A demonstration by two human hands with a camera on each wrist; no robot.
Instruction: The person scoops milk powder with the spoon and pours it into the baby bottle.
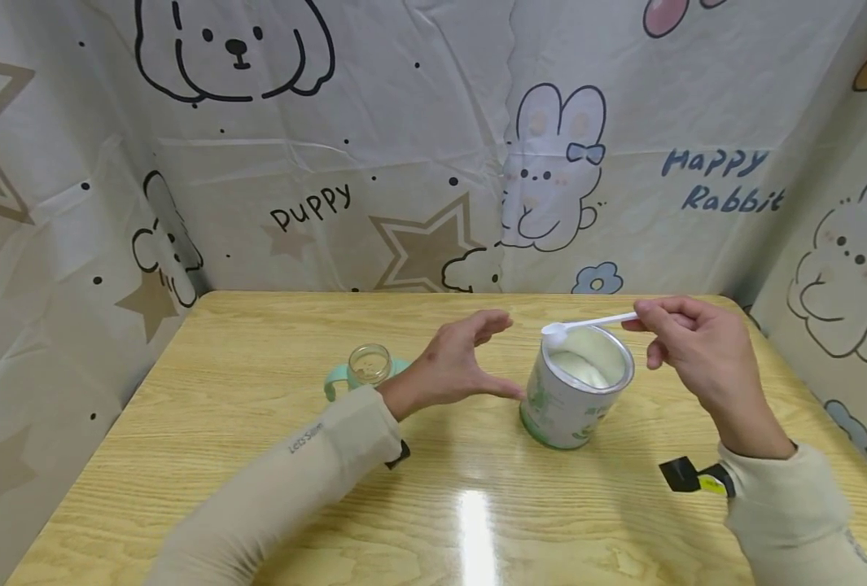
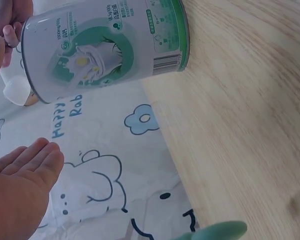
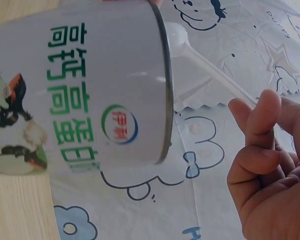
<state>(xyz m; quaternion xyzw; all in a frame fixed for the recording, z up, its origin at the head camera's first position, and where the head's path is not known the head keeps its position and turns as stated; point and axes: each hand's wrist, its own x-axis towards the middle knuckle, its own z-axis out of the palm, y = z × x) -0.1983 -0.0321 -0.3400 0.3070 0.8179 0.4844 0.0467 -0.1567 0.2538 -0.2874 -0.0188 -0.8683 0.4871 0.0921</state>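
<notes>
My right hand [image 1: 707, 354] pinches the handle of a white plastic scoop [image 1: 553, 334], whose bowl is above the far left rim of a milk powder can [image 1: 568, 419]. White powder [image 1: 580, 370] shows inside the can, which stands upright with no lid on. My left hand [image 1: 451, 362] is to the left of the can, fingers and thumb spread apart; the thumb tip is at the can's side, and I cannot tell if it touches. In the right wrist view the scoop [image 3: 215, 72] extends past the can's rim from my curled fingers [image 3: 262, 120].
A small clear bottle [image 1: 370, 365] with green handles [image 1: 336, 378] and an open top stands behind my left wrist, partly hidden. The wooden table [image 1: 506, 521] meets a printed cloth [image 1: 404, 163] at the back and sides.
</notes>
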